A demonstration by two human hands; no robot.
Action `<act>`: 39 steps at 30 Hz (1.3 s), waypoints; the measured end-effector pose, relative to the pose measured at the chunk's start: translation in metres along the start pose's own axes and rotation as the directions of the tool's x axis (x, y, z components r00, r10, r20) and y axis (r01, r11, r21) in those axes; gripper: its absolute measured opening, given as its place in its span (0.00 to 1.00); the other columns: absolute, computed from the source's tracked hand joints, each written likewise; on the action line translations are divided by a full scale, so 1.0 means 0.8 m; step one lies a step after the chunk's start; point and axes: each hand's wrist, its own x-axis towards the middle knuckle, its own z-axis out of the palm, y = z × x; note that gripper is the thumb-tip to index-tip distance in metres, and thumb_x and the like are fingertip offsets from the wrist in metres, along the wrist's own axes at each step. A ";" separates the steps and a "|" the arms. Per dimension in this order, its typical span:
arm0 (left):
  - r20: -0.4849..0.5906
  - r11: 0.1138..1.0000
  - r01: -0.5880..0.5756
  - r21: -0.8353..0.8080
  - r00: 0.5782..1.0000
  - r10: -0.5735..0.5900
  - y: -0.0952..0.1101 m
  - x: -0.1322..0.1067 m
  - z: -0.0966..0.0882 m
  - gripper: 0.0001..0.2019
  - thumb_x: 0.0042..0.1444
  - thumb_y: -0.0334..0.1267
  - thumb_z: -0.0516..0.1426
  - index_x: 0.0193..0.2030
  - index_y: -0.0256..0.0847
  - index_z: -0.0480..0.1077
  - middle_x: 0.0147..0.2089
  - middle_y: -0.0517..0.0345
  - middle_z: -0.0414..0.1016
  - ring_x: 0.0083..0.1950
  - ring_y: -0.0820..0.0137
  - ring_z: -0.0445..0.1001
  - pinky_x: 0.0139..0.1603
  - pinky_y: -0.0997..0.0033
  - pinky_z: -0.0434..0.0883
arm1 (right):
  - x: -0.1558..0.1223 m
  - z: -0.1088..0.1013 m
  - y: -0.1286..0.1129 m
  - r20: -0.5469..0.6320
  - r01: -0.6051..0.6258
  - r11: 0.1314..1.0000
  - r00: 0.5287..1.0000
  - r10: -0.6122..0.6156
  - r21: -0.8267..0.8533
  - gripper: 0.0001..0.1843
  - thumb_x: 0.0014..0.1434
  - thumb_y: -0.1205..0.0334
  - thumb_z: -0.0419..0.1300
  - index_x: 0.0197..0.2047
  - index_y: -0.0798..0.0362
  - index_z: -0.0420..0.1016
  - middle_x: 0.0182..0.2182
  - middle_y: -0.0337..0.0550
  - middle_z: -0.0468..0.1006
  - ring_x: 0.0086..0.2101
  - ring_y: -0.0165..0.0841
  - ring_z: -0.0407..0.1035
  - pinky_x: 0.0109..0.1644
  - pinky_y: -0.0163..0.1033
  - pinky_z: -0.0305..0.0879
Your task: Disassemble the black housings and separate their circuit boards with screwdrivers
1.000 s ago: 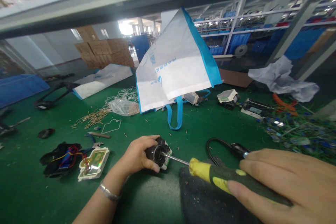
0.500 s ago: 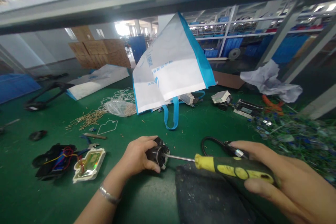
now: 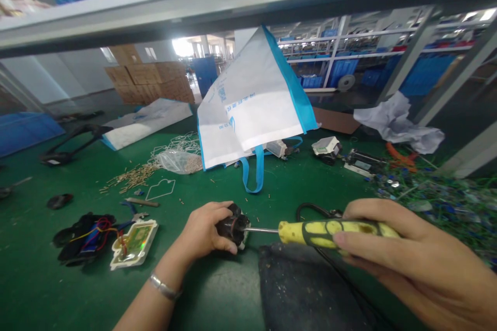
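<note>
the black part [image 3: 228,227] is in the left hand [image 3: 205,227], on or just over the tabletop [image 3: 91,300]; which of the two, i cannot tell. the left grip pinches it between thumb and fingers. the screwdriver [image 3: 297,232] lies nearly level, shaft against the part's right side, its handle wrapped by the grip of the right hand [image 3: 411,248]. since half a second ago the handle has rolled to show more yellow and its collar has come nearer the part, while the left hand has hardly moved; this looks like turning against a steadied piece. the tip is hidden, so what it meets is unclear. the left hand covers much of the part, the right hand blocks the cable's [image 3: 310,206] far end, and farther back the bag [image 3: 264,98] partly hides a pale case [image 3: 276,149]
</note>
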 end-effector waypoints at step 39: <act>-0.021 0.996 0.014 0.091 1.000 -0.012 0.017 -0.002 -0.001 0.30 0.29 0.57 0.66 0.40 0.42 0.72 0.54 0.48 0.69 0.51 0.55 0.68 0.51 0.56 0.68 | 0.014 0.010 0.005 0.048 -0.664 0.695 0.732 0.680 0.275 0.23 0.47 0.44 0.56 0.41 0.51 0.68 0.21 0.39 0.73 0.19 0.35 0.69 0.18 0.35 0.66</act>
